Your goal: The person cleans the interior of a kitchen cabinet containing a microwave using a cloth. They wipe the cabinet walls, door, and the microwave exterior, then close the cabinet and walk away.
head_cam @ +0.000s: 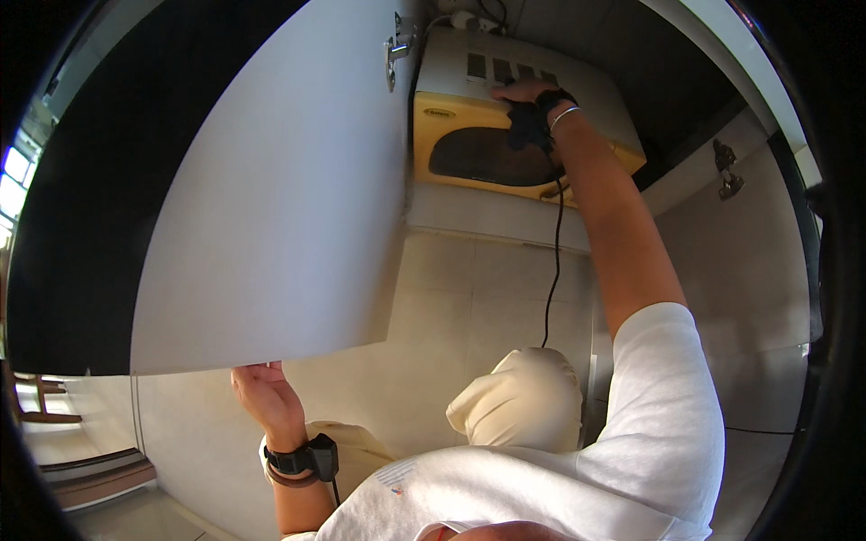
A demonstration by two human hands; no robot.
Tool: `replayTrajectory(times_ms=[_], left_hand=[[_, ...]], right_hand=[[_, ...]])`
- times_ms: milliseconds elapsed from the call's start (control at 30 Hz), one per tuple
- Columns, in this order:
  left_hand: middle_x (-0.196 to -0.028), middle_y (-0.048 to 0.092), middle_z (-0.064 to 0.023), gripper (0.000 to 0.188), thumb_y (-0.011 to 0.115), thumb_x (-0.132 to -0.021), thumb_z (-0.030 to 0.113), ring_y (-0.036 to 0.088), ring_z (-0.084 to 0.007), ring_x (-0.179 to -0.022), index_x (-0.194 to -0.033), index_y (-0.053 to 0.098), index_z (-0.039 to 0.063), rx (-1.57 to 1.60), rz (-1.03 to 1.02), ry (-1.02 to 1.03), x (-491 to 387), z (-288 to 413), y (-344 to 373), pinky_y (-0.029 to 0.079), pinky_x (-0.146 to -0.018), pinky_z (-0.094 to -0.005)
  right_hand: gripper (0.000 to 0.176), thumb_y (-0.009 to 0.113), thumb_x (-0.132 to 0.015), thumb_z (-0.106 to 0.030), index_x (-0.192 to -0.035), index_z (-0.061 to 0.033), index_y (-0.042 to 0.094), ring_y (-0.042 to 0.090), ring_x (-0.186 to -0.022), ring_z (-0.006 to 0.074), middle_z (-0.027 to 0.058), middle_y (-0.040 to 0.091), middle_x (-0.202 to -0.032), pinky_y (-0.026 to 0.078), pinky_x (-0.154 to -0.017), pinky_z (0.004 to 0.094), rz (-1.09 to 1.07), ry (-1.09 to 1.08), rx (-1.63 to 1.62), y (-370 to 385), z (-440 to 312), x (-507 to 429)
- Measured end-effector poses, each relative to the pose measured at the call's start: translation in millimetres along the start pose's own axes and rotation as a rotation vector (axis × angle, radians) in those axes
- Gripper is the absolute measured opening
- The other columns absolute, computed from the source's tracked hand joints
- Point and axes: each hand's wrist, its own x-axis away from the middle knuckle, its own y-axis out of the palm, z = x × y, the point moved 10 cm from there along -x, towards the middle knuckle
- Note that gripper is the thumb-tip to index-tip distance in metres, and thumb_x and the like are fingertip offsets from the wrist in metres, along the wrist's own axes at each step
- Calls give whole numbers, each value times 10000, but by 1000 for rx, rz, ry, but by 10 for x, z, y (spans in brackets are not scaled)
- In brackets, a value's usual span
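My left hand [266, 399] is at the lower edge of a white cabinet door [270, 223], its fingertips partly hidden behind that edge; the door stands swung out on the left. A microwave oven [528, 57] with a grey top and yellowed front sits inside the cabinet. Over its top, near the vent slots, reaches my right hand [529, 89], with the palm and most fingers hidden from view. A dark device on the right wrist hangs before the oven's dark window, and a black cable [558, 264] runs down from it. Whether the right hand holds anything cannot be seen.
Plugs and wires [473, 21] lie behind the oven at the back left. A metal hinge [399, 51] joins the left door. On the right, another door [737, 257] stands open with its hinge [727, 169] showing. My knee [524, 402] is below the cabinet, above pale floor tiles.
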Motion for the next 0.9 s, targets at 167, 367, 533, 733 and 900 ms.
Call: replayTrajectory(times_ms=[167, 367, 533, 733, 900], left_hand=[[-1021, 636, -30, 405, 439, -1073, 266, 596, -178, -997, -722, 510, 79, -33, -60, 7, -25, -4, -5, 494, -898, -356], [-1040, 642, -28, 316, 435, -1076, 330, 598, -148, -975, -1070, 590, 54, -44, -114, 6, -43, -33, -4, 500, -858, -326], [-1046, 645, -31, 340, 434, -1076, 349, 598, -139, -971, -1100, 591, 47, -66, -101, 24, -33, -3, 14, 500, -844, -327], [-1033, 638, -28, 335, 432, -1079, 349, 596, -139, -959, -1027, 595, 60, -66, -83, 42, -12, 8, 33, 494, -836, -328], [-991, 640, -34, 379, 426, -1081, 366, 596, -157, -905, -918, 597, 69, -43, -75, 29, -15, 6, -11, 484, -819, -337]], right_hand=[[824, 687, -725, -734, -1259, -106, 690, 599, -1144, 329, 175, 616, -1334, 490, -918, 454, -236, 30, 32, 164, 20, 35], [690, 673, -730, -735, -1005, -106, 740, 616, -985, 304, 164, 674, -1140, 493, -831, 490, -41, -8, 75, -8, -11, -23], [704, 592, -774, -763, -938, -92, 730, 598, -889, 299, 140, 676, -998, 473, -793, 502, -12, -92, 133, 2, -29, -59], [721, 548, -806, -754, -956, -74, 737, 611, -926, 321, 171, 669, -1012, 473, -814, 542, -68, -61, 197, 40, -21, -119], [656, 618, -869, -614, -1100, -8, 714, 569, -1135, 341, 200, 630, -1208, 450, -936, 543, 533, -203, 103, -150, -52, 374]])
